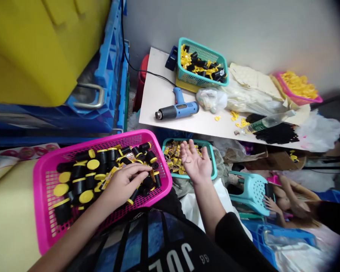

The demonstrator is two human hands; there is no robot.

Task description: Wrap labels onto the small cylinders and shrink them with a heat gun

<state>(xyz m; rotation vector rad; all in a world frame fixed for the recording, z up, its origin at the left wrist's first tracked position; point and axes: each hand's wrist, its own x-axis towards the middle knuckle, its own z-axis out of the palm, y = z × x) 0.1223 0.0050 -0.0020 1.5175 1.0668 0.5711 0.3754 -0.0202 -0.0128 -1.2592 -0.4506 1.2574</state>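
My left hand (130,179) is over the pink basket (102,140), its thumb and fingers pressed together near the right end. What they hold, if anything, is hidden. Around it in the basket lie many black cylinders with yellow caps (93,164), along with some small printed packets. My right hand (197,162) is open, palm up and fingers spread, with nothing on it. Below that hand stands a teal basket (213,158) filled with small yellow and black wrapped pieces (174,151).
On the white table (150,90) lie a blue heat gun (184,109), a teal basket of yellow and black parts (201,80), a plastic bottle (269,121) and a pink bowl of yellow pieces (299,85). Blue crates (102,124) stand left. Another person (289,204) is beside a teal stool (255,190).
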